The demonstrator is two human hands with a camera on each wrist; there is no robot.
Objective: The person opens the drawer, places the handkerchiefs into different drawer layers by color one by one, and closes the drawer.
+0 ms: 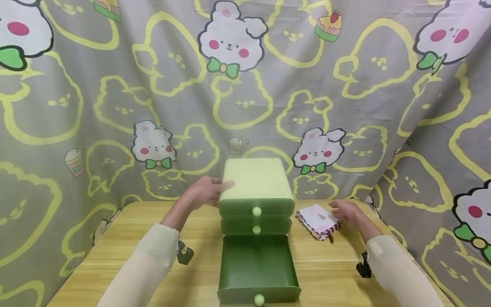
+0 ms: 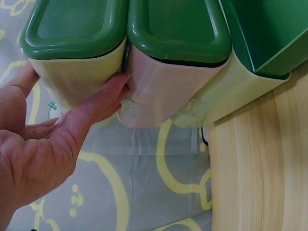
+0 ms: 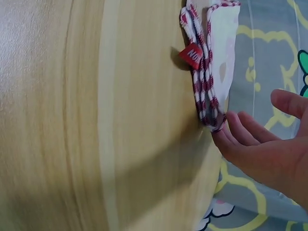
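Observation:
A stacked drawer unit (image 1: 255, 177) with green fronts and round pale knobs stands mid-table. Its bottom drawer (image 1: 258, 260) is pulled out, and the green floor shows. My left hand (image 1: 207, 190) holds the unit's top tier by its left side. In the left wrist view, one digit of the left hand (image 2: 53, 144) reaches the seam below that tier, while another goes over the top edge. A folded cloth (image 1: 318, 219) with a white face and a red-and-white checked edge lies right of the unit. My right hand (image 3: 269, 149) touches the cloth's corner with its fingertips, thumb apart.
The wooden table (image 1: 153, 273) ends close behind the unit and the cloth. A grey curtain (image 1: 245, 106) with a bear print hangs behind and on both sides. A red tag (image 3: 191, 56) sticks out from the cloth's edge.

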